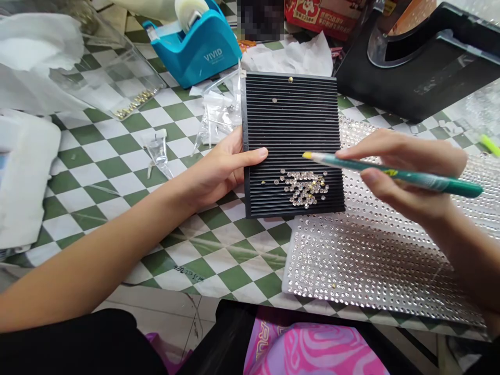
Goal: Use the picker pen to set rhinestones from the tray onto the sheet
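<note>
My left hand (230, 166) grips a black ridged tray (291, 125) by its left side, thumb on top and fingers underneath. A loose heap of small clear rhinestones (302, 187), some gold-coloured, lies on the tray's near part. Two more stones sit apart near its far edge. Between the thumb and fingers of my right hand (414, 161) is a green pencil-like pen (422, 179). Its yellow tip is over the tray, just beyond the heap; whether it touches cannot be made out. Below my right hand lies a sheet covered with rows of rhinestones (351, 260).
A blue tape dispenser (211, 54) stands at the back, with a black dispenser (422, 73) at the back right. Small plastic bags (219, 114) lie left of the tray. A clear box (133, 83) holds gold pieces. The checkered tablecloth (219, 250) ends at the near edge.
</note>
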The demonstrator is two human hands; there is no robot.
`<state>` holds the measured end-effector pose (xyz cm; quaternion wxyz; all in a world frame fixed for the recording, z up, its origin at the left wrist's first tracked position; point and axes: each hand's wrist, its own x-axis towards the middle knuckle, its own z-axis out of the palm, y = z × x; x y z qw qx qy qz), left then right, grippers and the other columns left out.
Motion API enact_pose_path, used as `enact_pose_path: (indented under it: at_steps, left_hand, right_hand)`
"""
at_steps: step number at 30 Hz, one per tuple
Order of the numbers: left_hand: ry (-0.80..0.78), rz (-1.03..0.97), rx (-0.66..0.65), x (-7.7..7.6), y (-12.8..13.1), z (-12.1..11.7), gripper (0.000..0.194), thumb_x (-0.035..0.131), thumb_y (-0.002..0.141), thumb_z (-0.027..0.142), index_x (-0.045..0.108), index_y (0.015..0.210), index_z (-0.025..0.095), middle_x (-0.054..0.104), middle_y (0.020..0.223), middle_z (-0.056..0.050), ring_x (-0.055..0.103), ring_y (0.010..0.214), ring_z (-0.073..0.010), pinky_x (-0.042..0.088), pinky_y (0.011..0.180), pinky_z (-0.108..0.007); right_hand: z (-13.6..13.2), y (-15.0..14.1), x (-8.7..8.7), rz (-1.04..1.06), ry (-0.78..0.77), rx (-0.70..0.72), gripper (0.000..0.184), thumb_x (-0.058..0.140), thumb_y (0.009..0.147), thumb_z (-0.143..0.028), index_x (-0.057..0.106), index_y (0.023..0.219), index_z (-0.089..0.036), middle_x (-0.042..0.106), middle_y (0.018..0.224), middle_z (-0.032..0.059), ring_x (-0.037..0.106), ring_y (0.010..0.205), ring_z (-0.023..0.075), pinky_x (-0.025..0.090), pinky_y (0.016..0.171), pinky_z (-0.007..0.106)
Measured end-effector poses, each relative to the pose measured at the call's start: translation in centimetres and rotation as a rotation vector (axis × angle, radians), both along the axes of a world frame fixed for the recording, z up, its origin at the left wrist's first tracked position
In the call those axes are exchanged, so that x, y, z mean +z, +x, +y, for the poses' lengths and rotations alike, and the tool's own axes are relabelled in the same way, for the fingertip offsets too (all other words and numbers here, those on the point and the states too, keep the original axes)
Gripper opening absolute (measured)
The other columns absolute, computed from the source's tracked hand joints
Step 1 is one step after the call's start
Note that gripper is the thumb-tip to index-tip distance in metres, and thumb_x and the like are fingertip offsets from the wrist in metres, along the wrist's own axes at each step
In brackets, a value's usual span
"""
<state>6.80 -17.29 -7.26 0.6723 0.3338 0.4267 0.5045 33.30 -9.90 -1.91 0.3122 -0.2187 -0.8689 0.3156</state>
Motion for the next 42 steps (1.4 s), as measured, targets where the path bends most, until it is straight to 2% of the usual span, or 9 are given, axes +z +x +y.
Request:
enact_pose_path:
  at_steps: [3, 7, 13, 17, 22, 28, 32, 38, 42]
  left_hand:
    - [0.000, -0.002, 0.001, 0.1, 0.1, 0.0, 0.046, 0.083, 0.083, 0.026, 0.065, 0.126, 0.021, 0.070, 0.139, -0.008, 0.057, 0.139, -0.0404, 0.062, 0.103, -0.044]
    - [0.022, 0.011, -0.012, 0.3, 0.1, 0.0, 0.049, 0.085, 0.082, 0.029, 0.066, 0.126, 0.020, 0.068, 0.141, -0.010, 0.054, 0.142, -0.0432, 0.060, 0.106, -0.047]
    - [0.004, 0.000, -0.004, 0.4, 0.2, 0.0, 0.047, 0.085, 0.082, 0.027, 0.066, 0.124, 0.020, 0.068, 0.141, -0.009, 0.055, 0.141, -0.0426, 0.062, 0.104, -0.046]
    - [0.009, -0.011, -0.004, 0.3, 0.2, 0.0, 0.044, 0.084, 0.082, 0.026, 0.067, 0.122, 0.020, 0.068, 0.142, -0.009, 0.055, 0.141, -0.0423, 0.062, 0.104, -0.045]
    - [0.000, -0.014, -0.007, 0.1, 0.1, -0.1, 0.042, 0.082, 0.085, 0.025, 0.066, 0.124, 0.021, 0.069, 0.140, -0.007, 0.057, 0.140, -0.0400, 0.062, 0.102, -0.044]
    - [-0.002, -0.017, -0.004, 0.1, 0.1, 0.0, 0.045, 0.083, 0.084, 0.025, 0.065, 0.124, 0.021, 0.068, 0.141, -0.007, 0.058, 0.139, -0.0393, 0.062, 0.101, -0.042]
    - [-0.010, -0.012, 0.003, 0.1, 0.0, -0.1, 0.046, 0.082, 0.084, 0.025, 0.064, 0.126, 0.021, 0.068, 0.141, -0.008, 0.058, 0.138, -0.0390, 0.063, 0.099, -0.042]
    - [0.004, 0.024, 0.002, 0.1, 0.0, 0.0, 0.048, 0.084, 0.082, 0.029, 0.065, 0.126, 0.020, 0.069, 0.139, -0.010, 0.056, 0.140, -0.0428, 0.060, 0.106, -0.049]
    - [0.006, 0.025, 0.005, 0.0, 0.0, 0.0, 0.049, 0.084, 0.083, 0.028, 0.065, 0.127, 0.021, 0.069, 0.138, -0.010, 0.057, 0.139, -0.0433, 0.059, 0.107, -0.051]
  right_hand:
    - [-0.3, -0.2, 0.0, -0.049, 0.052, 0.119, 0.030, 0.066, 0.088, -0.015, 0.079, 0.109, -0.032, 0.078, 0.094, -0.0015, 0.069, 0.074, 0.0138, 0.057, 0.068, 0.030]
    - [-0.1, -0.6, -0.5, -0.064, 0.097, 0.155, 0.029, 0.066, 0.090, -0.016, 0.079, 0.110, -0.032, 0.076, 0.088, -0.0019, 0.066, 0.070, 0.0115, 0.056, 0.063, 0.025]
    - [-0.1, -0.6, -1.0, -0.044, 0.101, 0.151, 0.028, 0.065, 0.090, -0.017, 0.079, 0.109, -0.032, 0.076, 0.087, -0.0021, 0.065, 0.069, 0.0118, 0.055, 0.061, 0.026]
    - [-0.2, -0.5, -0.3, -0.049, 0.121, 0.149, 0.029, 0.066, 0.089, -0.014, 0.079, 0.109, -0.030, 0.076, 0.089, -0.0019, 0.065, 0.069, 0.0114, 0.056, 0.064, 0.026]
    - [-0.2, -0.2, 0.7, -0.098, 0.162, 0.057, 0.030, 0.063, 0.090, -0.013, 0.079, 0.106, -0.032, 0.077, 0.091, -0.0010, 0.064, 0.071, 0.0139, 0.057, 0.069, 0.030]
    - [0.0, -0.4, 0.0, -0.109, 0.161, 0.184, 0.030, 0.067, 0.090, -0.015, 0.078, 0.113, -0.031, 0.077, 0.090, -0.0010, 0.067, 0.074, 0.0141, 0.059, 0.066, 0.028]
    - [0.0, -0.6, -0.3, -0.116, 0.146, 0.213, 0.034, 0.066, 0.090, -0.012, 0.078, 0.115, -0.032, 0.077, 0.094, 0.0002, 0.067, 0.076, 0.0162, 0.061, 0.068, 0.032]
    - [-0.2, -0.5, 0.1, -0.084, 0.146, 0.185, 0.039, 0.066, 0.089, -0.011, 0.077, 0.117, -0.036, 0.077, 0.091, -0.0024, 0.067, 0.072, 0.0158, 0.060, 0.065, 0.032]
    - [-0.1, 0.1, 0.3, -0.080, 0.185, 0.055, 0.038, 0.065, 0.090, -0.013, 0.079, 0.115, -0.038, 0.077, 0.090, -0.0029, 0.066, 0.070, 0.0154, 0.057, 0.065, 0.032]
